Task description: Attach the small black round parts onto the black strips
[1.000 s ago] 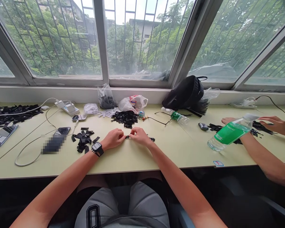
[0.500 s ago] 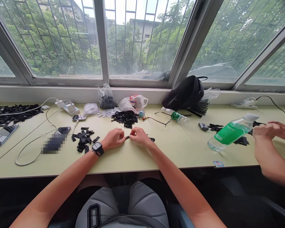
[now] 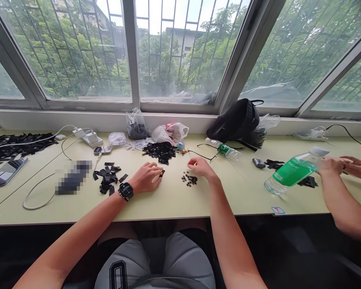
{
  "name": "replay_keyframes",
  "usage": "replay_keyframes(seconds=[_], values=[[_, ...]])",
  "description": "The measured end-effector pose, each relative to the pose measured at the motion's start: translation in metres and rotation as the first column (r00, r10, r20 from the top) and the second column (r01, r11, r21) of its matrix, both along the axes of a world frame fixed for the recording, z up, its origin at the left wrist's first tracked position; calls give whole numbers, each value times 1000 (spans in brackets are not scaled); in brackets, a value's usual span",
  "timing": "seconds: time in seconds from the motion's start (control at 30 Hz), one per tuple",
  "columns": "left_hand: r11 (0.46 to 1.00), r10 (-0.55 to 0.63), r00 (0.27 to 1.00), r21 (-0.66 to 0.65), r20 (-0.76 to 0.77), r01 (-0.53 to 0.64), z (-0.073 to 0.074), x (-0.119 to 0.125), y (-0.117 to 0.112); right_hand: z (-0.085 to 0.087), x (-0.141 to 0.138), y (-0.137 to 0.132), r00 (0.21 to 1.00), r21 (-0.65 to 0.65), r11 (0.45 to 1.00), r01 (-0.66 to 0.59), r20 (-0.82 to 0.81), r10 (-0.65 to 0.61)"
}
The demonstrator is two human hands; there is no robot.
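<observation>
My left hand point(image 3: 147, 176), with a watch point(image 3: 126, 190) on its wrist, is closed on a small black strip point(image 3: 162, 173) that shows past its fingertips, low over the table. My right hand point(image 3: 201, 166) is beside a scatter of small black rings point(image 3: 189, 179). Its fingers are curled and pressed together at the tips; whether something small is between them cannot be made out. Left of my left hand lies a loose pile of black strips point(image 3: 107, 176). A larger heap of black pieces point(image 3: 161, 151) is beyond my hands.
A green-labelled bottle point(image 3: 296, 170) stands to the right, near a co-worker's hands point(image 3: 337, 165). Another bottle point(image 3: 224, 149) lies beside glasses point(image 3: 211, 155). Farther back are a black bag point(image 3: 234, 120) and plastic bags point(image 3: 170, 132). Phones and cables point(image 3: 37, 208) occupy the left side.
My right hand has moved right, away from my left hand, to the small rings, which now show more. My left hand has turned palm-down and keeps the black strip.
</observation>
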State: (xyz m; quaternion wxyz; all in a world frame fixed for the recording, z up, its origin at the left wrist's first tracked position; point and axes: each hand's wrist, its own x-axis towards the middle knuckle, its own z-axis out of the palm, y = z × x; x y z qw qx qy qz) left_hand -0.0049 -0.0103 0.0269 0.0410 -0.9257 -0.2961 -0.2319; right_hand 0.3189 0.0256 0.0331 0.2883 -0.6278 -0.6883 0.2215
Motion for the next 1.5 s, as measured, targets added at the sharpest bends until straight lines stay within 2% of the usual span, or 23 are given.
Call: replay_keyframes(seconds=[0.13, 0.37, 0.5, 0.63, 0.77, 0.9, 0.97, 1.03, 1.17, 1.3, 1.5], values=[[1000, -4, 1000, -23, 25, 5, -5, -1, 3, -5, 6, -2, 1000, -100, 995, -20, 21, 23], [999, -9, 998, -34, 62, 11, -10, -2, 6, 1, 4, -7, 994, -157, 982, -106, -47, 99], [998, -32, 998, -56, 57, 35, -11, -2, 7, -2, 3, -5, 999, -182, 982, -52, -9, 52], [998, 17, 997, -58, 74, -13, -11, -2, 7, -6, -4, -3, 994, -137, 989, 46, 106, -32], [997, 56, 996, -56, 75, -52, -10, -2, 6, -11, -9, -2, 982, -106, 993, 54, 188, -33], [996, 80, 995, -48, 63, -77, -7, -1, 4, -11, -16, 1, 988, 79, 996, 46, 141, -57], [995, 89, 994, -41, 61, -86, -6, -1, 3, -7, -25, 2, 999, 171, 985, -7, 44, -1], [996, 91, 994, -31, 61, -89, -4, 0, 2, -3, -39, -1, 988, 214, 971, -107, -86, 128], [995, 102, 993, -8, 63, -102, -3, 1, -1, -2, -78, -13, 892, 272, 910, -313, -244, 380], [994, 113, 992, -3, 63, -113, -3, 0, -1, -12, -106, -22, 837, 282, 849, -447, -202, 509], [994, 111, 993, -7, 48, -111, -1, 0, -2, -24, -112, -22, 866, 323, 827, -459, -46, 499]])
